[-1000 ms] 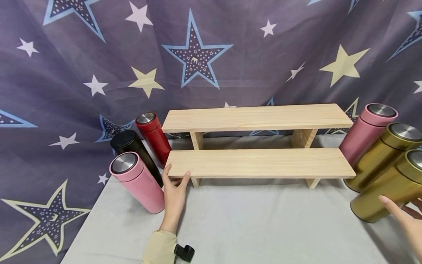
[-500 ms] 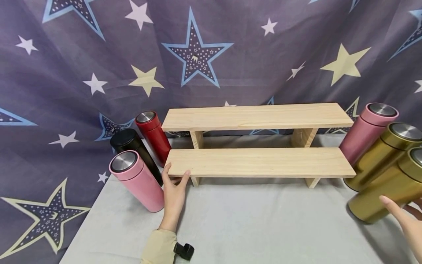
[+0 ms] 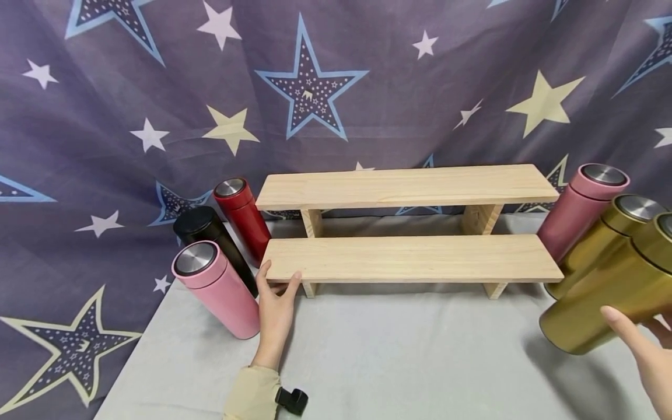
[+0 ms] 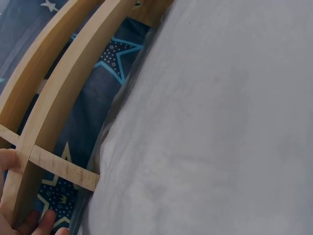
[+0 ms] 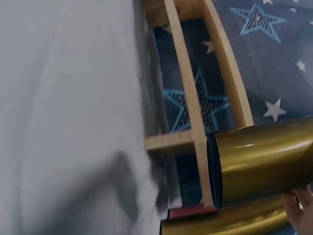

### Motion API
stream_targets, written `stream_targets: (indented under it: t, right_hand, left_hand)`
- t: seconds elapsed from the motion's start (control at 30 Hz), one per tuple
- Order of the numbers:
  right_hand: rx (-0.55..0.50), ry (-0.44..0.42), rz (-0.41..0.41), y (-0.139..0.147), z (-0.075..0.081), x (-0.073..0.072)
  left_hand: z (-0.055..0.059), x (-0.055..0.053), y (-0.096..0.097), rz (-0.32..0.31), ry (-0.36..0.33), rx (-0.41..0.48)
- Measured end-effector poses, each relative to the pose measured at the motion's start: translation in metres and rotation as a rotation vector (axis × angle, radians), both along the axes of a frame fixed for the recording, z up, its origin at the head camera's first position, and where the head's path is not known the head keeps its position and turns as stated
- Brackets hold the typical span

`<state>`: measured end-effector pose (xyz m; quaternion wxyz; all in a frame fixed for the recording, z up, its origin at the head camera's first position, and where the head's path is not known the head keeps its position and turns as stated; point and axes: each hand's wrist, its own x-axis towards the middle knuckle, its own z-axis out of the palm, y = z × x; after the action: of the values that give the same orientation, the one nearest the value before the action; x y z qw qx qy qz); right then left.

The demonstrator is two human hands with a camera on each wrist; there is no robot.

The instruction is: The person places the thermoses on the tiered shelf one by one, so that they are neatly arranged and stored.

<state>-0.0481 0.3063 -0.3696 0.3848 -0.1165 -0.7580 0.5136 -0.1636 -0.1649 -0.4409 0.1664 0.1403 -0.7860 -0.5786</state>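
Note:
A two-tier wooden shelf [image 3: 409, 259] stands at the middle of the table. My left hand [image 3: 276, 312] grips the left front corner of its lower board; in the left wrist view the thumb lies on the board and the other fingers curl beneath. At the right edge of the head view, my right hand [image 3: 643, 350] holds a gold thermos bottle [image 3: 604, 297], tilted and raised off the table, its shadow falling below. The right wrist view shows the base end of this gold bottle [image 5: 264, 164] overlapping the shelf's end.
Left of the shelf stand a pink bottle [image 3: 226, 297], a black bottle [image 3: 226, 251] and a red bottle [image 3: 244, 219]. On the right are another pink bottle [image 3: 577, 213] and a second gold bottle [image 3: 598, 251]. A star-patterned curtain [image 3: 394, 105] hangs behind the grey-white tablecloth [image 3: 394, 356].
My right hand has lifted the front gold bottle off the table and brought it slightly left, its shadow now separate from its base. My left hand stays on the shelf corner.

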Motion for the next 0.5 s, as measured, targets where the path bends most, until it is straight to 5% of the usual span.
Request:
stream_targets:
  t: [0.13,0.33,0.5]
  right_hand:
    - [0.050,0.002,0.019,-0.009,0.005,-0.001]
    - [-0.044,0.068,0.155,-0.022,0.015,-0.005]
    - [0.001,0.014,0.161,-0.035,0.024,-0.008]
  left_hand:
    - [0.000,0.000,0.000,-0.003,0.009,0.002]
    - [-0.001,0.000,-0.001,-0.006,0.012,0.002]
    - [-0.001,-0.001,-0.001,-0.007,0.009,0.001]
